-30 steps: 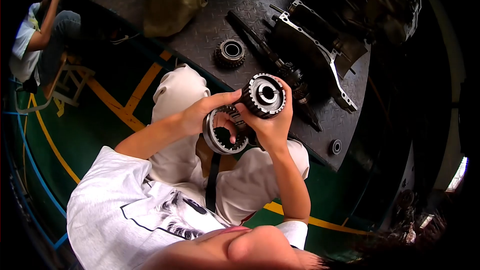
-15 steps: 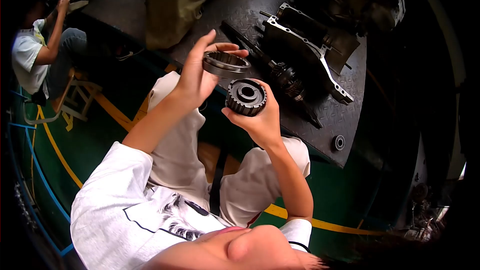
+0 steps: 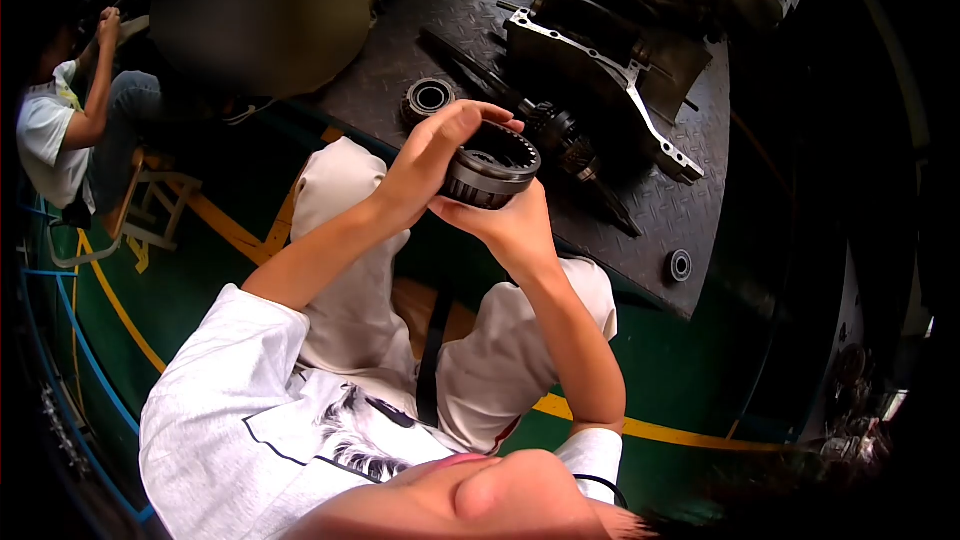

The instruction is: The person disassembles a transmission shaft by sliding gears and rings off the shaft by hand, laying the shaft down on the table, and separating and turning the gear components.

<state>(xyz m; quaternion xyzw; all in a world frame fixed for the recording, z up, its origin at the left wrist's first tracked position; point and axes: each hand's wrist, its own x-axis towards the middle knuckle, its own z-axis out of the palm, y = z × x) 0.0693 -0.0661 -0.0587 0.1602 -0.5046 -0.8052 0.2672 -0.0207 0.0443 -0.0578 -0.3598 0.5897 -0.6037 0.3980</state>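
Note:
My left hand (image 3: 425, 162) is closed around the far side of a toothed metal synchronizer sleeve (image 3: 505, 176), its fingers curled over the rim. Directly beneath, my right hand (image 3: 515, 228) cups a dark splined synchronizer hub (image 3: 474, 194) from below, with the thumb reaching left. The sleeve sits over the hub, and the two look to be touching; how deeply they fit together cannot be made out. Just beyond my left hand, a ring-shaped bearing or gear (image 3: 431, 95) rests near the edge of the steel table (image 3: 660, 260).
On the table lie a geared shaft (image 3: 560, 135), a pale-edged housing (image 3: 630, 85) and a small bearing (image 3: 679, 265). A round dark seat or disc (image 3: 260, 15) stands at upper left. Another person (image 3: 75, 125) sits at far left on a chair.
My left hand has lowered the sleeve rightward onto the hub, where they were apart before. A ring-shaped part on the table edge has come into view, as has the round disc.

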